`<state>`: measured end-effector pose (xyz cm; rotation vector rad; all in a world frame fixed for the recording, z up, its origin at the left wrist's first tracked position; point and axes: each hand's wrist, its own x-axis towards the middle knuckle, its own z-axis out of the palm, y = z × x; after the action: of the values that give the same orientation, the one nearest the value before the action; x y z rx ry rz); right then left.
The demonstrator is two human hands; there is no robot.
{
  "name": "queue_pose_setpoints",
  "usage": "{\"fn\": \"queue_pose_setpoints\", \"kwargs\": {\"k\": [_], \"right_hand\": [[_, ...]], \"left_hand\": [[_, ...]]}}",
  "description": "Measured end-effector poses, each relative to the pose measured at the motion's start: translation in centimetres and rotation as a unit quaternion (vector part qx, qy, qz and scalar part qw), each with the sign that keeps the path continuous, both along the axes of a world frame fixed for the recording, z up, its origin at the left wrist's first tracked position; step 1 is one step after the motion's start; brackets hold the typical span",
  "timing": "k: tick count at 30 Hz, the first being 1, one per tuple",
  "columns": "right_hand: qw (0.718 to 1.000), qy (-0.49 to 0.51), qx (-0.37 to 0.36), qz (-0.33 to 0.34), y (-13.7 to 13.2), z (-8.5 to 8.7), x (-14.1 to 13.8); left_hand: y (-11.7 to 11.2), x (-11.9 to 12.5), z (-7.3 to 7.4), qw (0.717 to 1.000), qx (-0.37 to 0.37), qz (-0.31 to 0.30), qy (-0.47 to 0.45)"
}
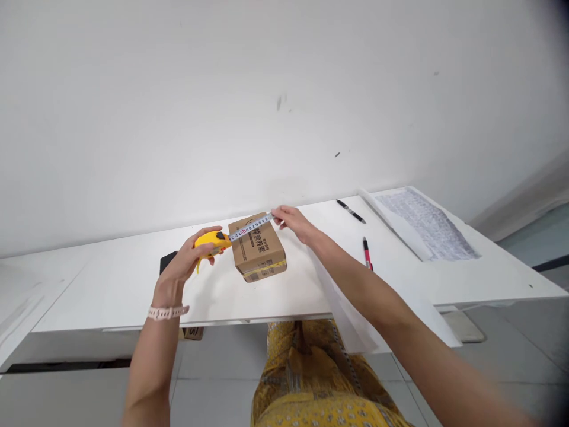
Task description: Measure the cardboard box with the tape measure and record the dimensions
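One tape measure in left grip

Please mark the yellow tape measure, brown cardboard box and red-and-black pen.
Yellow tape measure (211, 239), head view: on its case.
Brown cardboard box (255, 252), head view: on its printed top.
Red-and-black pen (367, 255), head view: on its red barrel.

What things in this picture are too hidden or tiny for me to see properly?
All in the head view:
Front end of the yellow tape measure: covered by the right hand.
Writing on the paper sheet: too small and blurred.
Near end of the red pen: behind the right forearm.
Most of the black object: behind the left hand.
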<state>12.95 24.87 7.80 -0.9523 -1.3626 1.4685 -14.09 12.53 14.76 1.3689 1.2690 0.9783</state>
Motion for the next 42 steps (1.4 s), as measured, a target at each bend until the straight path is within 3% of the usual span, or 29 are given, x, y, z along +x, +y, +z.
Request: {"fn": "queue_pose_setpoints", "kwargs": {"k": [3, 6, 9, 11, 14, 16, 18, 22, 24, 27, 31, 35, 38, 42], "right_hand": [[0.992, -0.038, 0.118, 0.033, 1.6, 3.3, -0.5], [0.975, -0.133, 0.159, 0.083, 2.7, 4.5, -2.1], [0.975, -0.151, 0.136, 0.091, 3.4, 3.8, -3.4], [0.986, -0.112, 0.115, 0.04, 3.6, 3.4, -3.2], [0.993, -0.053, 0.098, -0.037, 2.4, 3.4, -1.3], [0.993, -0.04, 0.107, -0.031, 0.2, 3.4, 0.6], [0.993, -0.045, 0.108, 0.034, -2.9, 3.2, 2.4], [0.972, -0.063, 0.072, 0.216, -9.1, 2.0, 4.7], [0.966, -0.052, 0.067, 0.244, -11.1, 1.6, 5.2], [0.97, -0.041, 0.048, 0.235, -12.3, 1.4, 5.3], [0.986, -0.039, 0.044, 0.153, -10.3, 1.9, 3.9], [0.994, -0.052, 0.096, 0.029, -4.0, 3.8, 0.7], [0.995, -0.065, 0.064, 0.046, 0.0, 4.5, -1.3], [0.997, -0.012, 0.026, 0.075, -0.1, 2.2, -0.9]], "left_hand": [[-4.4, 4.2, -1.3, 0.989, -0.051, -0.052, -0.13], [-8.0, 9.8, -4.3, 0.962, -0.125, -0.059, -0.235], [-9.3, 14.4, -6.9, 0.945, -0.092, 0.06, -0.308], [-9.5, 16.0, -7.7, 0.935, -0.049, 0.136, -0.324], [-9.9, 16.5, -7.8, 0.942, 0.03, 0.172, -0.287], [-10.3, 16.4, -7.7, 0.951, 0.091, 0.162, -0.248], [-10.7, 16.3, -7.6, 0.957, 0.134, 0.146, -0.212], [-10.6, 16.8, -8.3, 0.969, 0.142, 0.117, -0.167], [-10.3, 17.2, -9.0, 0.97, 0.146, 0.11, -0.162], [-10.0, 17.7, -9.6, 0.972, 0.145, 0.113, -0.145], [-10.3, 18.0, -9.3, 0.978, 0.119, 0.124, -0.118], [-11.5, 18.1, -9.7, 0.977, 0.015, 0.123, -0.175], [-12.4, 18.0, -10.0, 0.96, -0.087, 0.107, -0.243], [-12.5, 17.5, -9.4, 0.937, -0.133, 0.124, -0.297]]}}
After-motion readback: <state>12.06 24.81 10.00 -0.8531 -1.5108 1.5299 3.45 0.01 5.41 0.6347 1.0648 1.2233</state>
